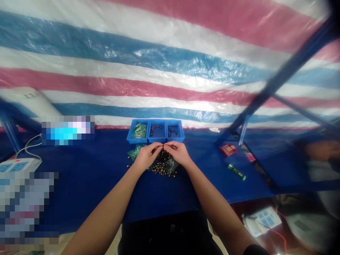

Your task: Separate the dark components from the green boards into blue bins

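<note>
My left hand (pixel 146 156) and my right hand (pixel 179 153) meet fingertip to fingertip above the table, both pinched. Between the fingertips is something small and dark, too tiny to make out. Below them lies a pile of small brass-coloured metal pieces (pixel 161 168) with dark parts, partly hidden by the hands. Clear-green plastic packets (pixel 136 151) lie among the pile, mostly left of it. Just beyond my hands stand three joined blue bins: the left bin (pixel 129 139) holds greenish packets, the middle bin (pixel 158 141) some small metal pieces, the right bin (pixel 182 136) thin dark loops.
On the blue table (pixel 87 184), a red box (pixel 228 149) and a green tube-like pack (pixel 236 172) lie to the right. A power strip (pixel 22 164) sits at the left, another power strip (pixel 262 220) lower right. Blue frame bars (pixel 276 81) slant up before a striped tarp (pixel 159 88).
</note>
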`<act>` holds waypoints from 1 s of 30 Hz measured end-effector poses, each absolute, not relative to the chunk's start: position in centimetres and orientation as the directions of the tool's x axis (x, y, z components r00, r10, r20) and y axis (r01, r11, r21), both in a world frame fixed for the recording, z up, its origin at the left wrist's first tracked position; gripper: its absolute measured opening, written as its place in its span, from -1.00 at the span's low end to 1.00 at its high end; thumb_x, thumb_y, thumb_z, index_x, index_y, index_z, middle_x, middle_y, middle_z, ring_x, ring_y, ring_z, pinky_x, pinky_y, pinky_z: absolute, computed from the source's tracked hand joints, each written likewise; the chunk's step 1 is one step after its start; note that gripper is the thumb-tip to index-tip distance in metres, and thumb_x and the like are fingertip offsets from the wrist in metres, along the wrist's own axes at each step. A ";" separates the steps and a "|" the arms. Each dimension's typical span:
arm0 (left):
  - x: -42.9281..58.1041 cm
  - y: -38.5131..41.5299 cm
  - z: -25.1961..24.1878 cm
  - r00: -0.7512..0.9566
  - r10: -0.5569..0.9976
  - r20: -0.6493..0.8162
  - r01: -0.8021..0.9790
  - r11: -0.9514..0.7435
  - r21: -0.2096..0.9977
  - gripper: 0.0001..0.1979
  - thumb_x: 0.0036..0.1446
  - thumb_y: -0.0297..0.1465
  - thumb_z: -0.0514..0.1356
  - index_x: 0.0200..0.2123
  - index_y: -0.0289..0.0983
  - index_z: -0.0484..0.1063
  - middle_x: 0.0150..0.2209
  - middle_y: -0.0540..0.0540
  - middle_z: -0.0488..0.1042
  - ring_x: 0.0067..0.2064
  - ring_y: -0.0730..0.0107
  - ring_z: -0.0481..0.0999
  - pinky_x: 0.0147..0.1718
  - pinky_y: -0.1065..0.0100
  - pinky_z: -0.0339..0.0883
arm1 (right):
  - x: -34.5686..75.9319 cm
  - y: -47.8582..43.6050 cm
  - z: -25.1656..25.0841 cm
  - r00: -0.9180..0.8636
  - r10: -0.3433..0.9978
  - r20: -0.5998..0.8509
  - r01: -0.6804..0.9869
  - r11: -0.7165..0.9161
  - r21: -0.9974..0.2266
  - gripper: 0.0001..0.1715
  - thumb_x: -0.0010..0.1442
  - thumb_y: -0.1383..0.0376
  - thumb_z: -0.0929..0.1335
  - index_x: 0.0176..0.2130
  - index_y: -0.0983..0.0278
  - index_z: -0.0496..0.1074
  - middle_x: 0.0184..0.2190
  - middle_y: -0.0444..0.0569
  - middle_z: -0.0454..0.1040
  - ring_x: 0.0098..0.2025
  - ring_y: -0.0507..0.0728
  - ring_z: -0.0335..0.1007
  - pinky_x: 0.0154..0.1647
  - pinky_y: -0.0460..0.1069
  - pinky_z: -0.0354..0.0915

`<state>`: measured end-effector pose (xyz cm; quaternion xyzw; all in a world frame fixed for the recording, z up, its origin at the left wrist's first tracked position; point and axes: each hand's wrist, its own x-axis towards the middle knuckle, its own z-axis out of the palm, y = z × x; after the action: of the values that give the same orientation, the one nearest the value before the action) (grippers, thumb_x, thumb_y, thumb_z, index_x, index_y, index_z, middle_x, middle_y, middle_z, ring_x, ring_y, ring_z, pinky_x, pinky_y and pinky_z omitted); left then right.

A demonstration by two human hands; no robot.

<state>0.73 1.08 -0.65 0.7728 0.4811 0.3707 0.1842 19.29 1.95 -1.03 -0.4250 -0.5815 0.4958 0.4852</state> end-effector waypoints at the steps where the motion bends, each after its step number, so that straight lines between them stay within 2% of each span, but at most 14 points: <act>1: 0.8 1.0 -0.6 0.264 0.880 0.395 0.604 -0.470 0.643 -0.71 0.28 -0.18 0.07 -0.13 -0.20 0.48 -0.42 0.01 0.53 -0.42 0.42 0.49 -0.41 0.46 0.31 | 19.3 1.9 -1.0 -0.172 0.975 0.139 0.017 0.144 -0.989 -0.71 0.06 0.11 0.45 -0.26 0.24 0.57 -0.32 -0.02 0.61 -0.27 0.14 0.53 -0.17 0.04 0.42; 10: 0.7 0.9 -0.4 0.282 0.894 0.349 0.596 -0.448 0.667 -0.70 0.31 -0.17 0.03 -0.17 -0.20 0.47 -0.43 0.02 0.52 -0.40 0.41 0.50 -0.41 0.46 0.30 | 18.9 1.7 -1.3 -0.181 0.969 0.166 -0.024 0.165 -0.986 -0.64 0.02 0.11 0.47 -0.20 0.25 0.55 -0.28 -0.02 0.61 -0.24 0.14 0.54 -0.14 0.04 0.45; 15: 0.9 1.1 -1.0 0.239 0.884 0.401 0.581 -0.462 0.670 -0.71 0.28 -0.19 0.08 -0.06 -0.19 0.44 -0.42 0.02 0.52 -0.43 0.43 0.49 -0.35 0.43 0.34 | 19.2 1.8 -1.5 -0.148 0.972 0.181 0.002 0.183 -0.983 -0.68 0.03 0.12 0.47 -0.23 0.25 0.58 -0.26 0.00 0.62 -0.21 0.18 0.55 -0.10 0.06 0.44; 21: 0.9 1.0 -0.8 0.254 0.885 0.391 0.585 -0.462 0.666 -0.75 0.28 -0.22 0.08 -0.14 -0.20 0.47 -0.44 0.04 0.52 -0.44 0.46 0.49 -0.35 0.45 0.33 | 19.4 1.7 -1.2 -0.189 0.969 0.162 0.058 0.175 -0.983 -0.68 0.07 0.09 0.44 -0.25 0.25 0.59 -0.31 -0.01 0.62 -0.27 0.17 0.55 -0.19 0.04 0.45; 26: 0.9 0.8 -0.5 0.267 0.896 0.355 0.594 -0.443 0.672 -0.73 0.32 -0.21 0.03 -0.17 -0.20 0.46 -0.43 0.04 0.52 -0.42 0.45 0.51 -0.34 0.45 0.32 | 19.1 1.7 -1.5 -0.173 0.967 0.185 -0.018 0.185 -0.983 -0.63 0.02 0.12 0.48 -0.20 0.26 0.56 -0.28 0.00 0.61 -0.25 0.16 0.55 -0.14 0.05 0.46; 30: 0.9 0.7 -0.4 0.278 0.895 0.348 0.600 -0.445 0.665 -0.70 0.32 -0.19 0.01 -0.20 -0.21 0.47 -0.43 0.03 0.52 -0.41 0.43 0.50 -0.36 0.44 0.32 | 19.0 1.7 -1.7 -0.172 0.964 0.201 -0.005 0.203 -0.979 -0.66 0.02 0.13 0.48 -0.21 0.26 0.56 -0.28 0.00 0.61 -0.25 0.16 0.55 -0.14 0.06 0.46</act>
<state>0.93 0.75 -0.37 0.7720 0.4841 0.3558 0.2075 18.96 1.67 -1.67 -0.4044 -0.5927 0.4846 0.5003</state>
